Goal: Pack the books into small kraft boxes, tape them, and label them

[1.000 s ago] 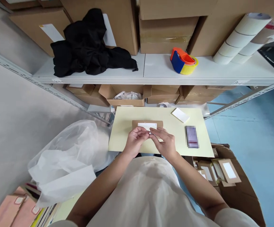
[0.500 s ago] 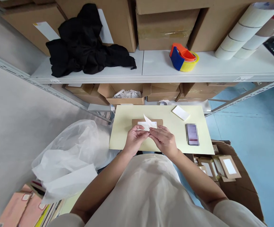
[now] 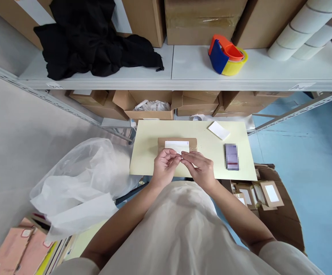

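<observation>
A small brown cardboard box (image 3: 162,142) lies on the pale yellow tabletop, and a white label (image 3: 176,143) shows on its upper face. In front of the label is a thin whitish paper slip (image 3: 180,149), its near edge pinched between my fingers. My left hand (image 3: 164,167) is closed, thumb and fingertips together at the slip's near edge. My right hand (image 3: 200,170) meets it there, thumb below and fingers stretched over the slip. The fingertips of both hands almost touch. They hide the slip's lower edge and the box's near side.
On the table (image 3: 143,152) lie a white stack of cards (image 3: 218,130) and a purple phone-like object (image 3: 231,157). A tape dispenser (image 3: 227,55) and black cloth (image 3: 91,46) sit on the shelf. An open carton (image 3: 286,225) of small boxes stands right, a plastic bag (image 3: 77,179) left.
The slip's raised, pointed corner has come down and now lies flatter toward my hands. Both hands stay together at its near edge. The view has tipped slightly downward.
</observation>
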